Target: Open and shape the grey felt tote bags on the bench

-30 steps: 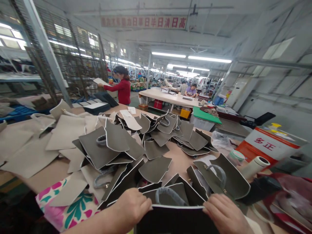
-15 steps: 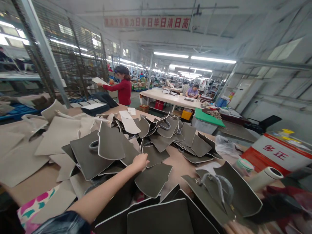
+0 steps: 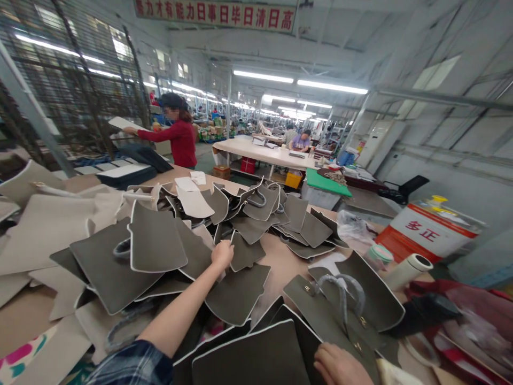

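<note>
Left hand [image 3: 223,254] has reached grey panels [image 3: 246,254]; its grip, like right hand's [image 3: 340,365], is unclear.

A dark olive-grey front panel [image 3: 248,359] with pale edging is seen tilted in the foreground, its upper edge slanted up to the right, its lower part cut off by the frame. Just behind it, a darker panel [image 3: 308,342] is partly hidden, its pale edge sloped down to the right. Farther off, a curved olive-grey panel [image 3: 239,293] is laid near a smaller olive-grey panel [image 3: 247,254], which is also trimmed in white.
</note>
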### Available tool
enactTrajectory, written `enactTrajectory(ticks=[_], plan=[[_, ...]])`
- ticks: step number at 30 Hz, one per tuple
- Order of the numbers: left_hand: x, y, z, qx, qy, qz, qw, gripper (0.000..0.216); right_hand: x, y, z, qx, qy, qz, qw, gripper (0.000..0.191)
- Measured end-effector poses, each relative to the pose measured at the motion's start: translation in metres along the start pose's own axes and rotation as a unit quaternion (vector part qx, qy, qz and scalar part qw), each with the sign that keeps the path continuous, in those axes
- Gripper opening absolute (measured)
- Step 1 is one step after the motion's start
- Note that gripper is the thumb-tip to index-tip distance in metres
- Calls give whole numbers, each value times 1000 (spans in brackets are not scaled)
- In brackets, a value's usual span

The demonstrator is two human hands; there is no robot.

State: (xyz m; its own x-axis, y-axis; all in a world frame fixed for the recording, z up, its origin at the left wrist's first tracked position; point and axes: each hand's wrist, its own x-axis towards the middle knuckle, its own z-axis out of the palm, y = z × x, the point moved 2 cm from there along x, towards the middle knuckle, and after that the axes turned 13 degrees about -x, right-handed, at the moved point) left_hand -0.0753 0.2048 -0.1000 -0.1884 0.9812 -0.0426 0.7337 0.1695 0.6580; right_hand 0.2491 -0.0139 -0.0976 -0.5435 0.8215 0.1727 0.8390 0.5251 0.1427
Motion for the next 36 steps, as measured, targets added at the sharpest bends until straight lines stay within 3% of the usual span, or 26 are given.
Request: enactTrajectory(ticks=[4,8,11,14,17,19,22,26,29,32,34,36], plan=[[-44,30,-39,-42,47,149,987,23,24,-15,-24,72,15,57,996,17],[-104,43,-93,-85,55,239,966,25,48,-16,-55,130,143,110,975,20],[-147,46,-130,-171,18,264,949,24,63,-19,-79,151,218,131,955,27],[-179,42,-150,-268,-61,244,930,23,71,-30,-100,205,210,121,948,34],[-203,29,-151,-350,-124,176,912,25,71,-47,-110,318,86,110,938,32],[-216,17,-145,-394,-147,119,899,26,65,-60,-110,401,-29,108,909,34],[-230,1,-129,-438,-182,57,878,27,48,-78,-105,516,-146,109,837,33],[-235,-12,-111,-446,-213,43,868,30,28,-94,-91,650,-230,136,712,22],[-233,-12,-106,-368,-175,99,908,25,23,-101,-85,704,-235,168,649,17],[-240,0,-108,-210,2,216,954,22,26,-105,-85,715,-227,181,636,13],[-255,14,-106,-117,84,313,939,23,31,-109,-84,709,-224,183,643,11],[-270,29,-96,-68,48,409,909,18,35,-113,-82,701,-223,185,652,10]])
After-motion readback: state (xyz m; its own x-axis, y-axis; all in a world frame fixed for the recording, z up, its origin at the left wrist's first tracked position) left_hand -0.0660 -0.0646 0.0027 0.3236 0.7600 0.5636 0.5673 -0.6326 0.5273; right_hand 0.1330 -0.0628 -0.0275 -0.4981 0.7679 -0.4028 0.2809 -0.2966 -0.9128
